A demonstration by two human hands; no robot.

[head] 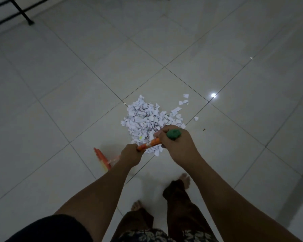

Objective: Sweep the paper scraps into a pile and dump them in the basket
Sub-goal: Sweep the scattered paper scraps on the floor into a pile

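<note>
White paper scraps (143, 119), torn small, lie in one loose pile on the floor (68, 95); a few strays sit just beside its far right edge. The broom (149, 143): orange handle, green end cap, tilted across the pile's near edge; orange head, blurred, left of pile.

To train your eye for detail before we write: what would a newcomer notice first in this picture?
The white pile of paper scraps at the centre of the dim tiled floor stands out most, with a few stray scraps off its right edge. Just below it, the left hand and right hand both grip an orange broom handle with a green cap, its blurred head at lower left.
</note>
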